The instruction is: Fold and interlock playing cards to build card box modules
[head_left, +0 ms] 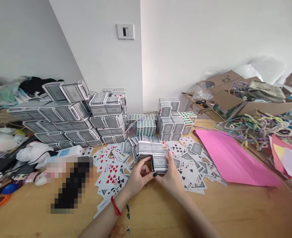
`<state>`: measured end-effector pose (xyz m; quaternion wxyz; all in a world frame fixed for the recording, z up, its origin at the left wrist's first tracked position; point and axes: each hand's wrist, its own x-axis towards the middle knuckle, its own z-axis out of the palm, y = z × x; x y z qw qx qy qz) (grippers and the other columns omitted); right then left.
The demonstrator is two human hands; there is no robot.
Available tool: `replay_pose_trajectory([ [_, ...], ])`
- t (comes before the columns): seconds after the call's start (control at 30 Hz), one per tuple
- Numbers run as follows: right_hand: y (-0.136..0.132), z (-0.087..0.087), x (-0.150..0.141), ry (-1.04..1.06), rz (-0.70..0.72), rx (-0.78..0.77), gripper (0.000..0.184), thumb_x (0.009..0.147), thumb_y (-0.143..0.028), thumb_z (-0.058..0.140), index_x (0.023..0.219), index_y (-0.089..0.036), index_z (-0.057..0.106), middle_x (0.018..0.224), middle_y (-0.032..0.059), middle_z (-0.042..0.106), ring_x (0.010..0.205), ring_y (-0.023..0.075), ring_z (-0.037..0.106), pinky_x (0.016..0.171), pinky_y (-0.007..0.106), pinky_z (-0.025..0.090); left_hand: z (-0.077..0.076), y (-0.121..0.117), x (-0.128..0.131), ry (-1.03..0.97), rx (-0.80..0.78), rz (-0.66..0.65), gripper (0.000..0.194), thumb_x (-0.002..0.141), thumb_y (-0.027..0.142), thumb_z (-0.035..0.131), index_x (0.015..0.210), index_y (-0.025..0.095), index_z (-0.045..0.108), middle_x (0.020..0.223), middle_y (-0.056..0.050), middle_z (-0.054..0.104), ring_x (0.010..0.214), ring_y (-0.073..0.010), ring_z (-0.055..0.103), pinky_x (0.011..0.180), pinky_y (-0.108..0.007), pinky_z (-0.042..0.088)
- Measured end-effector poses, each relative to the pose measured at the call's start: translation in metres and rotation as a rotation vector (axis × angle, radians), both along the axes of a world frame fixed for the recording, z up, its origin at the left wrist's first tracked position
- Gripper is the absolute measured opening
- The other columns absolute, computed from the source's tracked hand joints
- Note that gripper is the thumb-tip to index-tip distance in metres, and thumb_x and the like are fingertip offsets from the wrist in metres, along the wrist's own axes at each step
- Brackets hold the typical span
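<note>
Hands (169, 173) — half-curled — around card-covered block (160, 162)

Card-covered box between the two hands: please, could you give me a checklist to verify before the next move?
1. Right hand against the right side of the card-covered box: ok.
2. Left hand at its left front: ok for position; firmness of contact, cannot tell.
3. Underside of the box: cannot tell, hidden.
4. Space around the hands free of loose cards: not ok, they lie close on both sides.
5. Pink sheet apart from the hands: ok.
</note>
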<state>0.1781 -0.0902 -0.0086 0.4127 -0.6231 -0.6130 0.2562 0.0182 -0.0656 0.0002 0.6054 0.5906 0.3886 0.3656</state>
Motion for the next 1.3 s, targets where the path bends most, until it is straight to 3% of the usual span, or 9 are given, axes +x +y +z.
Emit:
replay_pose_trajectory([
  [0.23, -0.010, -0.001, -0.018, 0.039, -0.184, 0.024, 0.082, 0.069, -0.035, 0.058, 0.138, -0.019, 0.017, 0.128, 0.0129, 0.050, 0.112, 0.0263, 0.053, 0.089, 0.039, 0.047, 0.000, 0.007, 0.000, 0.095, 0.044, 0.076, 0.059, 0.073, 0.036, 0.063, 0.124, 0.013, 0.046, 0.054, 0.009, 0.040, 0.049, -0.0079, 0.037, 0.048, -0.021, 0.031],
  [0.47, -0.010, -0.005, -0.016, 0.052, -0.189, 0.014, 0.078, 0.069, -0.034, 0.058, 0.136, -0.016, 0.023, 0.126, 0.0150, 0.051, 0.108, 0.0272, 0.055, 0.086, 0.041, 0.048, 0.009, 0.014, 0.004, 0.087, 0.049, 0.039, 0.053, 0.069, 0.032, 0.067, 0.115, 0.013, 0.048, 0.058, 0.007, 0.047, 0.052, -0.0087, 0.043, 0.051, -0.021, 0.035],
  [0.77, -0.011, -0.002, -0.018, 0.036, -0.209, 0.024, 0.071, 0.070, -0.035, 0.058, 0.133, -0.014, 0.031, 0.108, 0.0127, 0.062, 0.097, 0.0274, 0.061, 0.077, 0.039, 0.052, 0.025, 0.018, 0.007, 0.075, 0.109, 0.032, 0.046, 0.069, 0.029, 0.067, 0.108, 0.017, 0.046, 0.061, 0.007, 0.049, 0.054, -0.0091, 0.048, 0.053, -0.021, 0.038],
  [1.3, -0.010, -0.002, -0.017, 0.011, -0.187, 0.040, 0.069, 0.071, -0.036, 0.056, 0.132, -0.016, 0.033, 0.119, 0.0130, 0.057, 0.106, 0.0264, 0.057, 0.086, 0.041, 0.048, 0.006, 0.019, 0.005, 0.054, 0.093, 0.068, 0.044, 0.070, 0.031, 0.067, 0.107, 0.017, 0.049, 0.069, 0.004, 0.053, 0.052, -0.0081, 0.047, 0.051, -0.022, 0.040],
])
